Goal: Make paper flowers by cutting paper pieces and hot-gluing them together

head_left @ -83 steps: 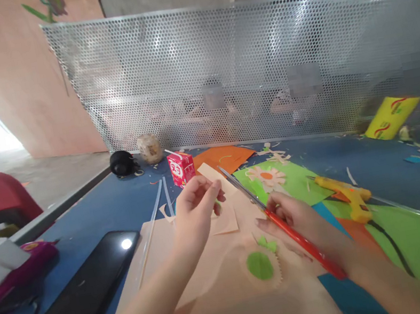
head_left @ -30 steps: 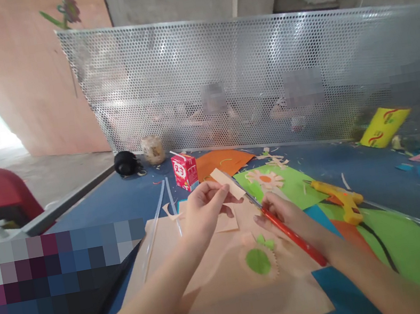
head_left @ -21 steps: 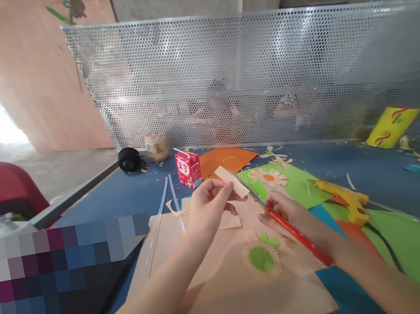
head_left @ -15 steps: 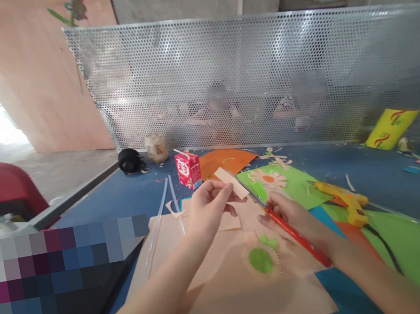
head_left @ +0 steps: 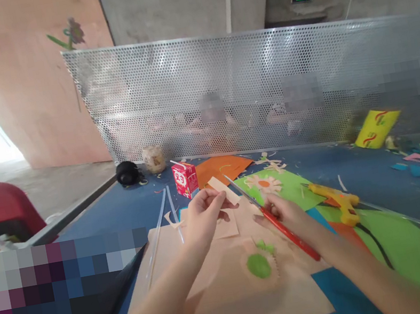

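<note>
The left hand (head_left: 203, 216) pinches a small beige paper strip (head_left: 222, 189) above a beige sheet (head_left: 236, 304) on the blue desk (head_left: 121, 208). The right hand (head_left: 287, 213) grips red-handled scissors (head_left: 269, 215), blades just beside the strip. A green paper circle (head_left: 258, 266) lies below; a yellow glue gun (head_left: 333, 198) rests nearby.

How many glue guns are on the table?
1. The yellow glue gun lies on the green sheet right of the right hand holding the scissors. Others may be hidden.
</note>
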`<state>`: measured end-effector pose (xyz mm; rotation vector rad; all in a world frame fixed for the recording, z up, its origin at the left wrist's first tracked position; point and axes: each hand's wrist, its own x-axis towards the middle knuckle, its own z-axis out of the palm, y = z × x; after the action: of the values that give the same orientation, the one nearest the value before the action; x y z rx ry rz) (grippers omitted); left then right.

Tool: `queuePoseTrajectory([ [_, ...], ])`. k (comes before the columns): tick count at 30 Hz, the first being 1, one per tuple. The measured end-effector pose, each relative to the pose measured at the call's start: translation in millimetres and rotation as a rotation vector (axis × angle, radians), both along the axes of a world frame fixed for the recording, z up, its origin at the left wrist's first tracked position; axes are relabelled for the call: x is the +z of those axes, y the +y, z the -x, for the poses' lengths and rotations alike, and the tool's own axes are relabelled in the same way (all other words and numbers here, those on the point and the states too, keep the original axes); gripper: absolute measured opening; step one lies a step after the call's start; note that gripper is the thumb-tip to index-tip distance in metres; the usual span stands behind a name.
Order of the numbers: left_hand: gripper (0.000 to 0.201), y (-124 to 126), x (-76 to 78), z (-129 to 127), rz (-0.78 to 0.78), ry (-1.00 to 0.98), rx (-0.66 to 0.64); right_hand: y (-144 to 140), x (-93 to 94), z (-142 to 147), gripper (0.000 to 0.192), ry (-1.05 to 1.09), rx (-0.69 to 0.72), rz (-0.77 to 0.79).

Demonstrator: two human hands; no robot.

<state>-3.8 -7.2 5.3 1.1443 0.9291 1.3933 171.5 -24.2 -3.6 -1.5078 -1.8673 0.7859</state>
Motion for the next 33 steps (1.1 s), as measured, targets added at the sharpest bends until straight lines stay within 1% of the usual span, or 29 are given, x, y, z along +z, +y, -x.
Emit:
queuePoseTrajectory([
  [2, 0.017, 3.9, -1.1, 1.5, 0.002, 0.025, 0.032, 3.5, 0.1, -2.5, 0.033, -0.149, -0.106, -0.027],
  [4, 0.017, 7.9, -3.1, 2.8, -0.002, 0.072, 0.049, 5.1, -0.2, -5.1, 0.033, -0.316, -0.19, -0.007],
  [6, 0.017, 11.0, -5.5, 3.9, -0.01, 0.136, 0.046, 5.1, -2.0, -7.5, 0.031, -0.419, -0.199, 0.053],
  [9, 0.017, 12.9, -8.6, 4.9, -0.021, 0.201, 0.019, 3.4, -6.8, -10.1, 0.031, -0.447, -0.151, 0.091],
  [11, 0.018, 13.1, -10.4, 4.9, -0.027, 0.238, -0.007, 2.0, -8.3, -11.3, 0.034, -0.425, -0.136, 0.065],
  [13, 0.018, 13.1, -12.8, 4.2, -0.047, 0.29, -0.042, 0.9, -6.5, -12.6, 0.031, -0.406, -0.131, 0.003],
  [16, 0.018, 12.6, -17.8, 1.8, -0.086, 0.366, -0.131, 1.3, 0.9, -15.4, 0.016, -0.418, -0.152, -0.183],
  [17, 0.017, 11.8, -19.4, 0.6, -0.091, 0.392, -0.17, 2.0, 3.4, -16.3, 0.015, -0.406, -0.154, -0.256],
  [19, 0.017, 9.0, -21.8, -2.5, -0.101, 0.454, -0.234, 3.4, 6.8, -17.4, 0.017, -0.295, -0.122, -0.361],
  [20, 0.016, 7.0, -22.3, -4.3, -0.112, 0.489, -0.26, 3.8, 7.5, -17.2, 0.017, -0.206, -0.083, -0.385],
  [22, 0.011, 2.9, -22.2, -7.9, -0.166, 0.572, -0.284, 3.3, 7.0, -15.3, 0.011, -0.039, 0.017, -0.381],
  [24, 0.005, -0.7, -21.0, -10.7, -0.244, 0.695, -0.276, 1.5, 5.5, -12.1, 0.008, 0.04, 0.108, -0.354],
  [26, 0.004, -3.5, -19.2, -11.6, -0.308, 0.82, -0.261, 0.1, 4.7, -9.5, 0.004, 0.039, 0.141, -0.349],
  [27, 0.006, -5.0, -18.1, -11.1, -0.329, 0.883, -0.248, 0.0, 4.8, -9.2, 0.007, 0.037, 0.13, -0.365],
  [29, 0.011, -8.8, -14.6, -8.6, -0.348, 1.033, -0.194, 1.7, 5.9, -11.1, 0.01, 0.051, 0.056, -0.42],
  [31, 0.024, -14.3, -9.6, -5.2, -0.314, 1.253, -0.1, 5.0, 7.6, -15.5, 0.009, 0.077, -0.033, -0.475],
  [32, 0.034, -17.5, -6.9, -3.6, -0.248, 1.38, -0.082, 6.7, 8.2, -17.8, 0.009, 0.089, -0.064, -0.489],
  [33, 0.042, -20.5, -4.3, -2.5, -0.161, 1.492, -0.098, 8.2, 8.6, -19.8, 0.009, 0.097, -0.083, -0.494],
])
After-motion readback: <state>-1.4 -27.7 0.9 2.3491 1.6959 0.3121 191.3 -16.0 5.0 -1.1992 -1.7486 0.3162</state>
